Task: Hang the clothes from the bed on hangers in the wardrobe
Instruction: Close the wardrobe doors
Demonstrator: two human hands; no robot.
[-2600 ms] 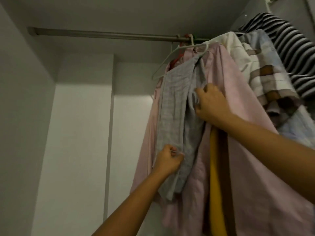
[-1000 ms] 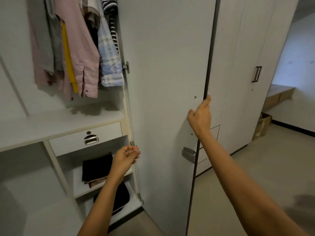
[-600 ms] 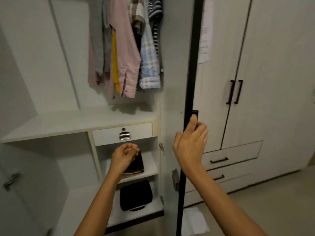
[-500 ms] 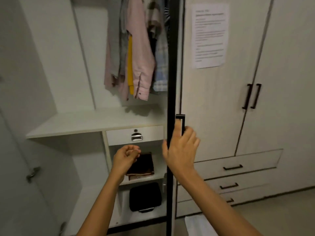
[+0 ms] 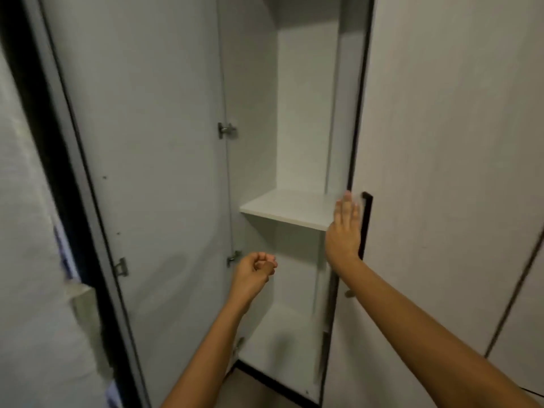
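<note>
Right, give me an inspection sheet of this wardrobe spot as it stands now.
Surface: white shelf inside the open compartment.
Job's things: wardrobe, left door open; no clothes or hangers seen.
Clutter: nothing seen.
Hands: left hand curled, holding nothing; right hand flat, fingers straight, at the right door's edge beside the black handle.
Cables: nothing seen.
Surroundings: blurred pale shape at far left, cannot tell what.
</note>
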